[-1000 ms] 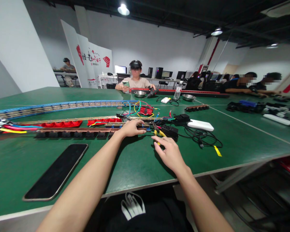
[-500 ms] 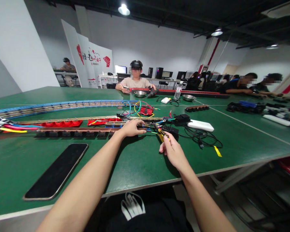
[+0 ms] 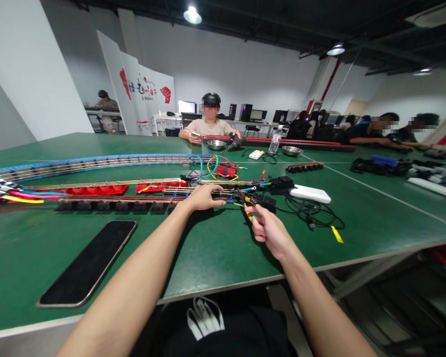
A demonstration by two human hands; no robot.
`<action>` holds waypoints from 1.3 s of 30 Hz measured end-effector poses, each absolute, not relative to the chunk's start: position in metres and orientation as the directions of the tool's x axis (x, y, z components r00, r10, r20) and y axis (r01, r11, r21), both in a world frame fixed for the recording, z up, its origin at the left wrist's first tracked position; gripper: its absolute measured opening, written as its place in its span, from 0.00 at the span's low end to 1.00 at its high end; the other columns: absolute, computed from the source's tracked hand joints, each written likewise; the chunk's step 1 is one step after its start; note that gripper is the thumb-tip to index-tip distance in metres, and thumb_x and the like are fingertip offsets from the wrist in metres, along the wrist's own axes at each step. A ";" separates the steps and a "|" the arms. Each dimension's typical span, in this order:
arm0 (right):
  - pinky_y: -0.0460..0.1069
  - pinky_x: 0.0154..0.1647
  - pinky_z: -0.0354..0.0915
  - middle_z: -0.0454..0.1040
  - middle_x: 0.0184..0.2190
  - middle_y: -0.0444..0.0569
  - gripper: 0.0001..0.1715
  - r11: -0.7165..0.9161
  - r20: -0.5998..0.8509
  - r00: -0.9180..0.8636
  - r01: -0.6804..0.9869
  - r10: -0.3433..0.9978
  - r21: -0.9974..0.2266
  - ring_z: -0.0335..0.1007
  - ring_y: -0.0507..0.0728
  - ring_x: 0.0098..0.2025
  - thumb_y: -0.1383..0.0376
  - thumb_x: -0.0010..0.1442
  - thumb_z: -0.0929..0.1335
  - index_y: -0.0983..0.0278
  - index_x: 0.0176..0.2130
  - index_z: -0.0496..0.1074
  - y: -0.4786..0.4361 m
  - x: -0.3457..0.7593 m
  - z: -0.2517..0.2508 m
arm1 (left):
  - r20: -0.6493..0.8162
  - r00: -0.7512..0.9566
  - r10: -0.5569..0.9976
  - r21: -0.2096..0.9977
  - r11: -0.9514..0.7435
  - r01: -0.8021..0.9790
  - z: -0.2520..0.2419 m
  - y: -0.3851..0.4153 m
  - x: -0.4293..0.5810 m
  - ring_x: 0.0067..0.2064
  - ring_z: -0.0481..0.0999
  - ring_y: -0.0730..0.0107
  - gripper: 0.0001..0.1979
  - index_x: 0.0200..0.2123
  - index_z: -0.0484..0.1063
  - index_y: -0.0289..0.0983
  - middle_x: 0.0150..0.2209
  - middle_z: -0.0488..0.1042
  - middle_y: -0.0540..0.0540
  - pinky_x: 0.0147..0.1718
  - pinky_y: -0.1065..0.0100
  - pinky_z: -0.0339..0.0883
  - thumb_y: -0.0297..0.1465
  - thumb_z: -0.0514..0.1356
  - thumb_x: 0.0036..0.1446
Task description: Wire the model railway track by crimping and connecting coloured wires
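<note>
My left hand [image 3: 203, 197] lies over a track section [image 3: 144, 199] with copper-coloured rails and black supports, its thumb on the near side and its fingers curled over the far side. In my right hand [image 3: 269, 229] are pliers [image 3: 248, 200] with yellow and black handles. Their jaws point away from me, close to the track's right end and several thin wires there; whether they touch a wire I cannot tell. A short green wire [image 3: 238, 204] sticks out beside the jaws. Just right of them sits a black box-shaped part [image 3: 263, 201].
A black phone [image 3: 91, 263] lies at the near left. Blue curved track [image 3: 96, 162] runs behind red track pieces [image 3: 96, 190]. To the right are a white power strip [image 3: 311, 194] and coiled black cable [image 3: 315, 214]. Across the table a person [image 3: 210, 119] sits behind a metal bowl [image 3: 216, 145].
My right hand has shifted slightly, its fingers now set differently on the plier handles, more of them visible. The left hand stays on the track.
</note>
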State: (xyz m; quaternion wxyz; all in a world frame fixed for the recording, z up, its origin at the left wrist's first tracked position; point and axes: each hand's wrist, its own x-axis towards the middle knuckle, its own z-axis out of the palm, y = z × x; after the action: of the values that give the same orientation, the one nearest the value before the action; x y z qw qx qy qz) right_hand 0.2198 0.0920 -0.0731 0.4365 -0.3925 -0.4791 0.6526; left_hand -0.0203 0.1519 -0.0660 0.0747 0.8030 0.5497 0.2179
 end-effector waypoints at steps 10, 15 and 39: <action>0.42 0.20 0.52 0.67 0.20 0.42 0.18 -0.120 -0.153 -0.369 0.112 0.917 -0.987 0.63 0.49 0.23 0.51 0.56 0.67 0.63 0.34 0.67 0.112 0.220 -0.064 | 0.258 0.282 0.924 0.364 -0.363 0.858 -0.066 0.151 -0.020 0.51 0.74 0.58 0.28 0.52 0.71 0.42 0.51 0.75 0.47 0.49 0.64 0.66 0.49 0.61 0.52; 0.44 0.22 0.53 0.69 0.23 0.43 0.18 0.051 -0.054 -0.339 0.294 0.939 -0.954 0.63 0.51 0.25 0.52 0.55 0.68 0.64 0.36 0.69 0.117 0.210 -0.073 | 0.265 0.288 0.920 0.357 -0.371 0.857 -0.065 0.150 -0.020 0.52 0.73 0.58 0.27 0.52 0.71 0.42 0.52 0.75 0.47 0.49 0.64 0.66 0.49 0.61 0.52; 0.42 0.09 0.44 0.48 0.09 0.34 0.19 -0.279 -0.009 -0.402 -0.618 0.915 -0.735 0.39 0.46 0.13 0.52 0.54 0.68 0.67 0.31 0.72 0.178 0.284 0.005 | 0.283 0.310 0.907 0.359 -0.400 0.843 -0.071 0.156 -0.024 0.52 0.73 0.57 0.27 0.51 0.71 0.42 0.51 0.74 0.47 0.52 0.62 0.65 0.51 0.60 0.51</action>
State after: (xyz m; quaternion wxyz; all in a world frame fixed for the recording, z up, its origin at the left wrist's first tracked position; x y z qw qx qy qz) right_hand 0.2845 0.1776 0.0054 0.4992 -0.2229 -0.3337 0.7680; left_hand -0.0236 0.1562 -0.0713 0.0720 0.8062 0.5428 0.2241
